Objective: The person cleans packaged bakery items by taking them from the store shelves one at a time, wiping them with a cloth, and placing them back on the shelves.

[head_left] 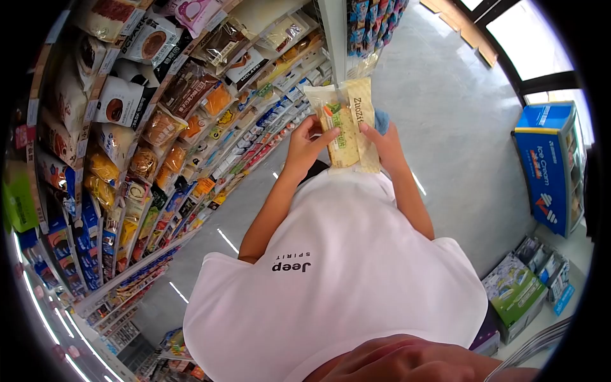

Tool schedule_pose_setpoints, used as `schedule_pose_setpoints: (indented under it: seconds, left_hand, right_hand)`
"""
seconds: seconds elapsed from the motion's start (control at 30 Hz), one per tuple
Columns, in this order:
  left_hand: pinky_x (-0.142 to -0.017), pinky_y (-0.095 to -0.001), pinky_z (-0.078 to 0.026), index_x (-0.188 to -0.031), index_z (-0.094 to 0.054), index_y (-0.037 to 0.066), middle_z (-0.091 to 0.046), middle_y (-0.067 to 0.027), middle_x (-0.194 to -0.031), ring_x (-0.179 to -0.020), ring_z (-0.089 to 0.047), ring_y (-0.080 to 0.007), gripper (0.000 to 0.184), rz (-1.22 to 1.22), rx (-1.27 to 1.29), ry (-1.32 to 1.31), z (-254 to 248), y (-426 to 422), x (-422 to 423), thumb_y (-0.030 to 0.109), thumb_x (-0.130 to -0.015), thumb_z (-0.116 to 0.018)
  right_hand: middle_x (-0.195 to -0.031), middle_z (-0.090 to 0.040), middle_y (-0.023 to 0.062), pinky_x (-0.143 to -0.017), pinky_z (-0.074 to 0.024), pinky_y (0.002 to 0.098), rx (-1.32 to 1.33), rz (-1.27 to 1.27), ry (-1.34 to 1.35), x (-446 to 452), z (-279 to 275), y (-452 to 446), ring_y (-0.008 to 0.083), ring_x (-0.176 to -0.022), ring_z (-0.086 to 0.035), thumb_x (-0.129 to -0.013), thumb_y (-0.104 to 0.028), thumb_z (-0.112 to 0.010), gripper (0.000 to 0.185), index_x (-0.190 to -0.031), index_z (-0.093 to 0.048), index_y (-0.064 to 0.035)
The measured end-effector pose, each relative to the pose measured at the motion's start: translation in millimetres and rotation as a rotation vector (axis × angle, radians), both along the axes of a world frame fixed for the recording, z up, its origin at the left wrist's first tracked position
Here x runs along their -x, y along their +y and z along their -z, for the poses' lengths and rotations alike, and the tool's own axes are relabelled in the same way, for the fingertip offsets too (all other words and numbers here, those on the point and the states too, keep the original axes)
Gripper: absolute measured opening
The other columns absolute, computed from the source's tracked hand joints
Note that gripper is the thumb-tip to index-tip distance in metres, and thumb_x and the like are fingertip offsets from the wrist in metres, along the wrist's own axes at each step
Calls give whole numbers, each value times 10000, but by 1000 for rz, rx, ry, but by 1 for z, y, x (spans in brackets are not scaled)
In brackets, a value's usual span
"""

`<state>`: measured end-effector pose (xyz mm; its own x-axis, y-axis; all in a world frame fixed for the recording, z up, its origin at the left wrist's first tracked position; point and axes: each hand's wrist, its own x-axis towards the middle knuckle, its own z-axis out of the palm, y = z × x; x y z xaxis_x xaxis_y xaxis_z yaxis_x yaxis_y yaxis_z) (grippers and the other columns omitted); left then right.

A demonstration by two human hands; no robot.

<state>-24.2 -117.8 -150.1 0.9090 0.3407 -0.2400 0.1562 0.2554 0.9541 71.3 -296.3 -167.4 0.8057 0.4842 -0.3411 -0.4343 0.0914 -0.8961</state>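
Clear plastic covers most of the bread packet (342, 137), which the person holds out in front of the white T-shirt (356, 223), above the grey floor (455, 137). Pale, flecked contents show through its window, and green lettering runs down it; a cream panel (366, 153) marked "ZuoZi" stands at its right. Whether that panel belongs to the same wrapper or to a second one, I cannot tell.

The left hand (305, 145) grips the left edge, fingers partly curled and thumb laid across the front. The right hand (387, 145) closes on the other edge with its thumb on the cream panel; its remaining fingers are largely hidden, so how tightly they bend is unclear. Something blue (382, 121) shows beside them, too indistinct to name. Gripping both sides probably steadies the soft pack without squashing it, and the low thumbs leave much of the printed face readable from above.

To the left, wrapped buns (145, 162) sit in rows on the shelves (137, 272), fronts outward, presumably so each can be matched with its price labels (32, 112). Small sachets (375, 25) hang at the rack's end, likely for easy picking. An ice cream freezer (538, 143) stands well apart, right.
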Motion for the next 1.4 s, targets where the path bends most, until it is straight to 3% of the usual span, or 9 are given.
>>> schedule_pose_setpoints:
  seconds: [0.17, 0.37, 0.5, 0.63, 0.83, 0.93, 1.23, 1.33, 1.4]
  left_hand:
    - [-830, -267, -557, -1169, -611, -1, -677, -45, -1074, -943, -663, -105, 339, -38, 98, -17, -6, -8, -1, 136, -895, -757]
    - [-776, -286, -594, -1191, -603, 15, -676, -81, -1078, -944, -694, -128, 327, -173, 412, 121, -1, 4, 2, 235, -962, -681]
    - [-1024, -385, -490, -1405, -502, 86, -608, -66, -1339, -1216, -596, -211, 474, -205, 748, 113, 3, 10, 1, 378, -1032, -530]
    - [-1048, -403, -468, -1432, -475, 103, -606, -73, -1348, -1237, -584, -226, 481, -83, 1025, -73, 10, 14, -8, 371, -1034, -505]
    - [-1059, -457, -472, -1479, -395, 137, -557, -61, -1386, -1277, -552, -249, 528, -65, 773, 9, -33, 21, -25, 201, -978, -549]
    - [-987, -408, -548, -1441, -400, 119, -562, -86, -1356, -1193, -611, -221, 589, -48, 528, -112, -82, 49, -58, 72, -910, -650]
    - [-924, -398, -577, -1335, -476, 54, -611, -109, -1220, -1079, -626, -238, 477, -256, 17, -501, -249, 139, -142, 162, -921, -687]
    - [-620, -398, -436, -771, -628, 93, -593, -67, -699, -681, -552, -203, 357, -198, 22, -301, -261, 187, -182, 414, -873, -747]
    - [-578, -366, -398, -667, -547, 106, -555, -45, -621, -626, -507, -176, 400, -162, 84, -247, -278, 199, -197, 377, -914, -705]
  right_hand:
    - [-987, -704, 58, -801, -546, 290, -54, 179, 199, -15, 10, 3, 139, -873, -677, -932, -301, -712, 361, -1107, -658, 10]
    - [-1250, -654, 121, -971, -530, 376, -387, 449, 464, -39, 41, -22, 226, -1099, -655, -999, -410, -592, 479, -1274, -588, -17]
    - [-1264, -653, 139, -990, -522, 401, -427, 417, 561, -28, 50, -35, 249, -1138, -644, -1009, -400, -570, 484, -1304, -577, -16]
    - [-1311, -629, 152, -1036, -494, 447, -523, 333, 636, -14, 57, -38, 291, -1179, -626, -1021, -417, -527, 517, -1347, -556, -17]
    - [-1310, -630, 146, -1039, -485, 451, -493, 355, 665, -13, 80, -37, 299, -1178, -620, -1016, -412, -530, 498, -1330, -564, -27]
    - [-1306, -632, 142, -1041, -482, 452, -516, 341, 644, -15, 86, -40, 301, -1176, -619, -1012, -415, -535, 492, -1328, -567, -38]
    - [-1349, -605, 145, -1054, -468, 464, -517, 365, 637, -25, 99, -58, 314, -1206, -600, -1013, -401, -518, 492, -1352, -552, -46]
    - [-1364, -593, 153, -1064, -459, 480, -548, 359, 636, -25, 102, -64, 327, -1221, -589, -1021, -399, -488, 502, -1373, -529, -44]
    - [-1379, -577, 167, -1078, -444, 508, -554, 367, 624, -26, 102, -65, 346, -1239, -576, -1031, -395, -454, 517, -1405, -493, -40]
